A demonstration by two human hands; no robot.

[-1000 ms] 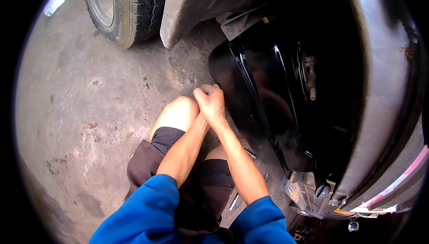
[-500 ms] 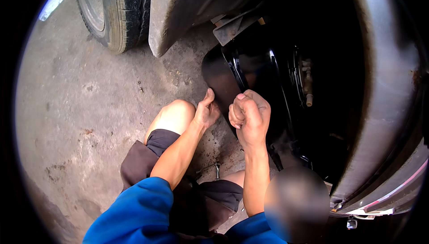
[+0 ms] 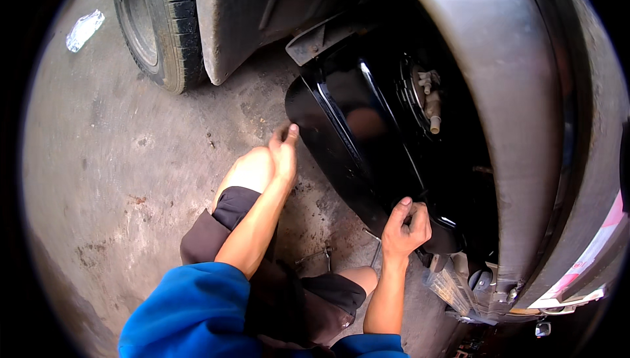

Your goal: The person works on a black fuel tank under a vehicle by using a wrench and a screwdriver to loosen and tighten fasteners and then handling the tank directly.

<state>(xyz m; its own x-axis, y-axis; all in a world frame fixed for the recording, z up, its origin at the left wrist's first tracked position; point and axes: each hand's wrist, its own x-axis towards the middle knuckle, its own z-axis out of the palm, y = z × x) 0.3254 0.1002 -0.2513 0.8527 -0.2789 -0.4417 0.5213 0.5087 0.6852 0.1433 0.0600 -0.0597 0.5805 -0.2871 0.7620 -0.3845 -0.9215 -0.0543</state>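
Note:
A glossy black tank-like metal part [image 3: 341,154] with raised ribs and rounded ends sits under a vehicle body. Beside its left edge is my left hand [image 3: 284,153], thumb and fingers partly stretched with a gap between them, the fingertips at or very near the edge. Over the part's lower end, my right hand [image 3: 405,228] is closed, fingers curled in and thumb up. Whatever lies inside those fingers, if anything, is hidden. Past the ribs shows a round fitting with a pale pipe stub [image 3: 433,112].
A tyre [image 3: 174,30] and a grey mudguard panel [image 3: 226,20] stand at upper left, with a metal bracket [image 3: 315,43] near the black part. The curved body panel [image 3: 472,49] overhangs the right. Metal tools [image 3: 328,253] lie by my knees on concrete; crumpled shiny wrapping [image 3: 85,30] lies far left.
My right hand has moved down and right along the black part, to its lower end. My left hand has shifted slightly left. The view has turned, showing more of the part's lower end.

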